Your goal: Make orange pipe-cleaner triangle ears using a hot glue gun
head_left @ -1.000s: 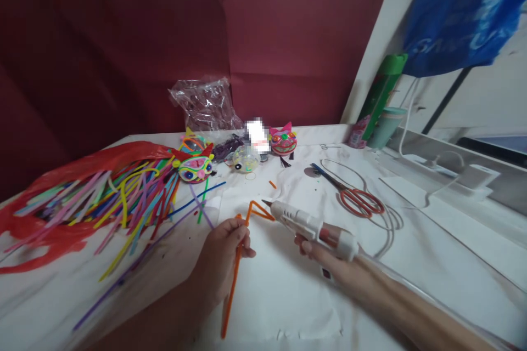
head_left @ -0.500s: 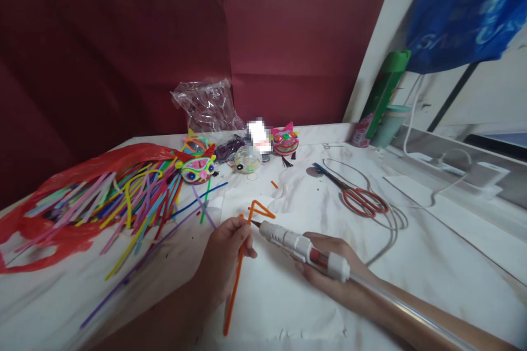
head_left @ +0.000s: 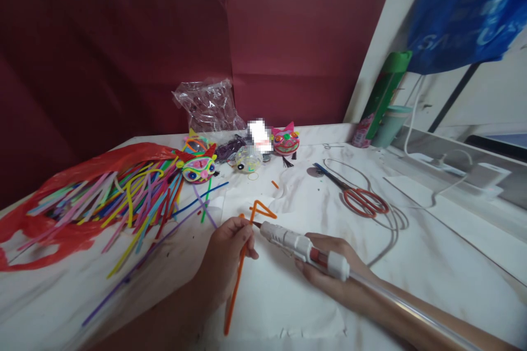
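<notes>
Between the thumb and fingers of my left hand (head_left: 233, 241) is an orange pipe cleaner (head_left: 234, 299). Its upper end is bent into an angular, triangle-like shape above the fingertips, and the straight tail hangs down toward me. My right hand (head_left: 329, 263) is wrapped round a white hot glue gun (head_left: 288, 238), with a long clear glue stick (head_left: 403, 304) sticking out of its back. The gun's dark nozzle points left and meets or nearly meets the pipe cleaner beside my left fingertips. Whether any glue is coming out cannot be seen. White paper (head_left: 288, 296) lies beneath both hands.
Many coloured pipe cleaners (head_left: 135, 197) spill from a red plastic bag (head_left: 111, 162) at left. Decorated animal-face ornaments (head_left: 198, 169) stand at the back. Red-handled scissors (head_left: 364, 201) and a pale cable (head_left: 395, 230) lie to the right, near a power strip (head_left: 440, 162).
Almost nothing differs. The whole view has shifted very slightly, while both hands keep their hold and the nozzle stays at the pipe cleaner.
</notes>
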{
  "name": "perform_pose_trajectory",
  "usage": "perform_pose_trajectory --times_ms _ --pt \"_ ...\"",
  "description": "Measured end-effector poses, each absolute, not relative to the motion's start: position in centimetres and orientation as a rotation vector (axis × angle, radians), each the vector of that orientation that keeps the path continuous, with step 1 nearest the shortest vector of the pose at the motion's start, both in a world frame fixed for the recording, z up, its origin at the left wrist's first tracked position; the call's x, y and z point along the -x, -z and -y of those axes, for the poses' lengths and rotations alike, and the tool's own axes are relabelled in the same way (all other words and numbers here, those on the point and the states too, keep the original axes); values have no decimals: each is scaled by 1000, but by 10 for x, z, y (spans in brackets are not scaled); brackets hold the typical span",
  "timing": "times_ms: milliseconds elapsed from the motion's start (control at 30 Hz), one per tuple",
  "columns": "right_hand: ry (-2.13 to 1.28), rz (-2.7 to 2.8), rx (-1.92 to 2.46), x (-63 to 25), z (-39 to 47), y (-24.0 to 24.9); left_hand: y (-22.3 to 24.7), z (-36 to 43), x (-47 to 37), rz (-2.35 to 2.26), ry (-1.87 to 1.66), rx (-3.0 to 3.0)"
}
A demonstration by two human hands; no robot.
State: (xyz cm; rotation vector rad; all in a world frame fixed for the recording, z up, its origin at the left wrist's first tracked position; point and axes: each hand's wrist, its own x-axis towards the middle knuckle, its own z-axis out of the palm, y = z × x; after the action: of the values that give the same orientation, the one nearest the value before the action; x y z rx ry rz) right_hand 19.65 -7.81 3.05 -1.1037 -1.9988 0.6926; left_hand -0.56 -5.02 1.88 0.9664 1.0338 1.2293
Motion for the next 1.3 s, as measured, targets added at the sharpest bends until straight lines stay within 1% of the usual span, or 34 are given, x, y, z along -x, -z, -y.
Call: perform_pose_trajectory --times_ms 433,733,1300 --pt "-697 2000 1042 -197 77 -29 -18 51 6 -1063 -1215 -1004" --pt "-689 1993 1093 -199 75 -22 -15 49 6 -1065 -1232 -1026" --pt "-719 2024 1098 -200 75 -26 -14 50 10 -1030 -1238 -1026"
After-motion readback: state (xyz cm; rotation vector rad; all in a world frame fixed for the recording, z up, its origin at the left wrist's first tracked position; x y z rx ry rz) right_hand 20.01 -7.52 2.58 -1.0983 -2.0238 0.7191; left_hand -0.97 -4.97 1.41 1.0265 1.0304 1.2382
